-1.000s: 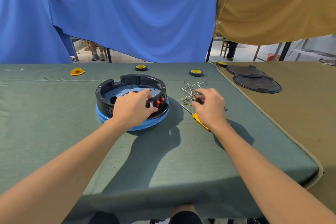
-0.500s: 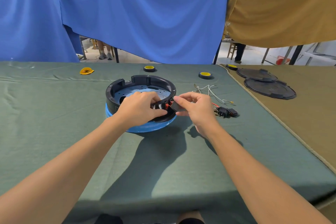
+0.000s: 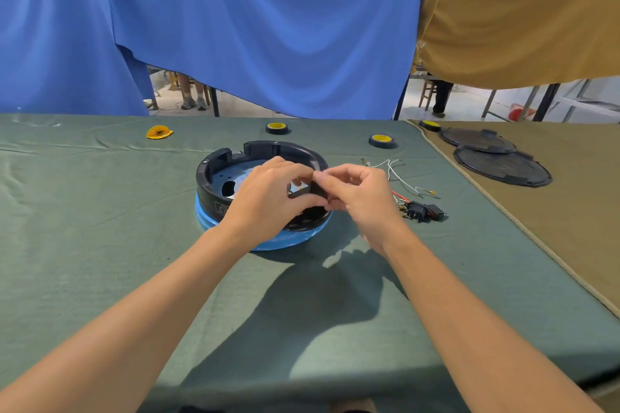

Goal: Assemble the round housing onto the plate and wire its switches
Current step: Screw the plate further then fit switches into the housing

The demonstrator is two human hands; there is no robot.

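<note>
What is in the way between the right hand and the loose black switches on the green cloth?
Nothing visible. The loose switches lie just right of the right hand on the green cloth, with only thin wires trailing between.

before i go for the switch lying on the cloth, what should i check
1. Housing sits on the blue plate: ok.
2. Left hand grips the housing's near wall: ok.
3. Right hand pinches at that wall: ok.
4. Part fully seated in the wall: cannot tell, hands cover it.
5. Spare switch lies on the cloth, right of the right hand, untouched: ok.
6. Loose wires lie clear of the housing: ok.
</note>
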